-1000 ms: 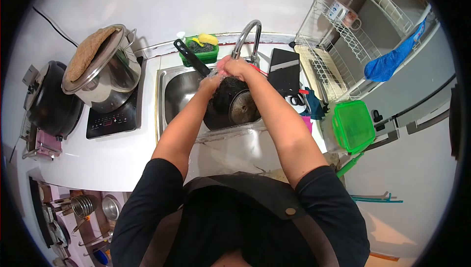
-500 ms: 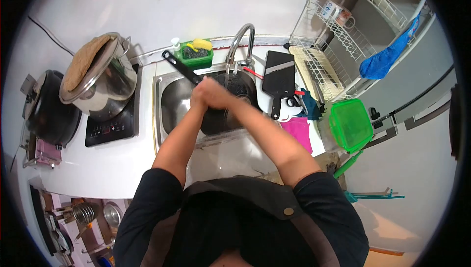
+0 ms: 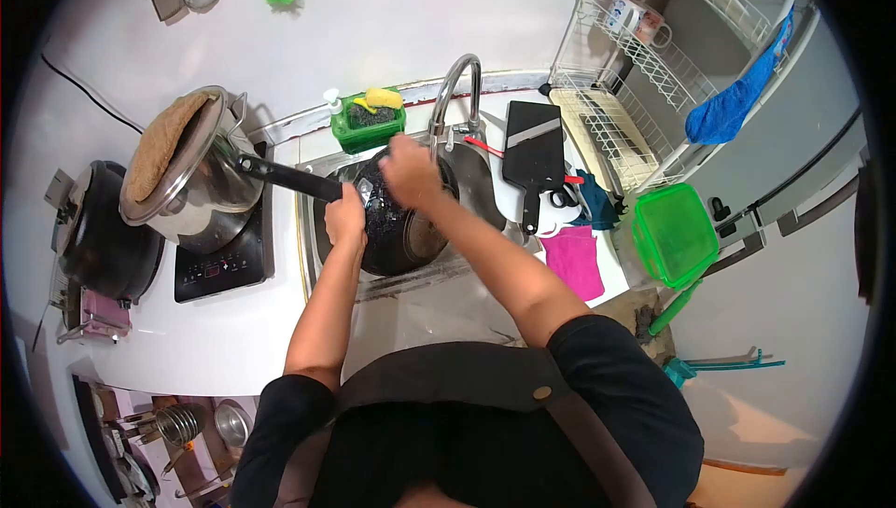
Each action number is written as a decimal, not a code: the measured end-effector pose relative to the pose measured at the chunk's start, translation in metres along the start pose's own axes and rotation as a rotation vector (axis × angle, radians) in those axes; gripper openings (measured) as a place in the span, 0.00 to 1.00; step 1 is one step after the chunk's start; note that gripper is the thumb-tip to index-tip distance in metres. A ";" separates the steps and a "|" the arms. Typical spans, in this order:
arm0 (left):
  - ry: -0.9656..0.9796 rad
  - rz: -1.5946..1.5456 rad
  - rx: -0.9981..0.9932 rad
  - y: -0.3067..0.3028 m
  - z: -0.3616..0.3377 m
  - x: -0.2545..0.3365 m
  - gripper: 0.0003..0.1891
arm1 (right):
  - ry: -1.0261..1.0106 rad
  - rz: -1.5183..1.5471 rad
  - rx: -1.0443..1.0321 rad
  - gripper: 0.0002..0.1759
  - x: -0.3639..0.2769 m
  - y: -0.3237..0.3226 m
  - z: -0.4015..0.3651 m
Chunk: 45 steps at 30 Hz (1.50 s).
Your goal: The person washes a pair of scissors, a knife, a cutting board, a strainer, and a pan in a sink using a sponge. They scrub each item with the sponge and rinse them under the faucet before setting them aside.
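Observation:
A dark pan is tilted in the steel sink, its wet black underside facing up and to the side. Its black handle points to the left, past the sink's edge. Closed around the handle's base, near the pan body, is my left hand. My right hand is on the pan's upper part, left of the faucet; it is blurred and its fingers are hard to make out.
Left of the sink, a large steel pot stands on an induction cooker. Behind the sink is a green sponge caddy. To the right are a black board, a pink cloth, a green-lidded container and a wire rack.
The pan has been turned and raised in the sink, its handle swinging lower and further left. My hands, together before, are now apart, the left lower and the right on the pan.

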<state>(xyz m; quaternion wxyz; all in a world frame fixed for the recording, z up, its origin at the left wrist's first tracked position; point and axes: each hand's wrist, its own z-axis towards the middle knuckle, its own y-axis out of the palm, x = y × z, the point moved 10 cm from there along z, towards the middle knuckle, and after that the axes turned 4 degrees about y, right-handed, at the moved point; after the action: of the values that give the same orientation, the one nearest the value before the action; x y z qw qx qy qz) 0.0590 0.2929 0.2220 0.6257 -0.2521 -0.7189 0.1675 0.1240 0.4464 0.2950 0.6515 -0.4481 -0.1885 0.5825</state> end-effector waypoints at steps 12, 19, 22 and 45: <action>-0.007 -0.199 0.074 -0.004 -0.002 -0.013 0.29 | 0.568 0.216 -0.044 0.20 0.083 0.013 -0.003; 0.056 -0.259 0.114 -0.008 -0.001 -0.020 0.26 | 0.661 0.421 -0.381 0.30 0.104 0.039 -0.003; 0.010 -0.601 0.081 -0.014 -0.010 -0.014 0.18 | 1.117 1.666 -0.530 0.31 0.126 0.112 -0.059; 1.473 -0.343 -0.054 -0.063 -0.061 0.071 0.13 | 1.486 1.991 -0.364 0.23 0.105 0.088 -0.122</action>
<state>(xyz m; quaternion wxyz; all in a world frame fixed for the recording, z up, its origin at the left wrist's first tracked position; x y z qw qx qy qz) 0.1034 0.2776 0.3248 0.9553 -0.1986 -0.1478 -0.1618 0.1922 0.4928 0.1310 -0.1927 -0.6987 0.5654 0.3936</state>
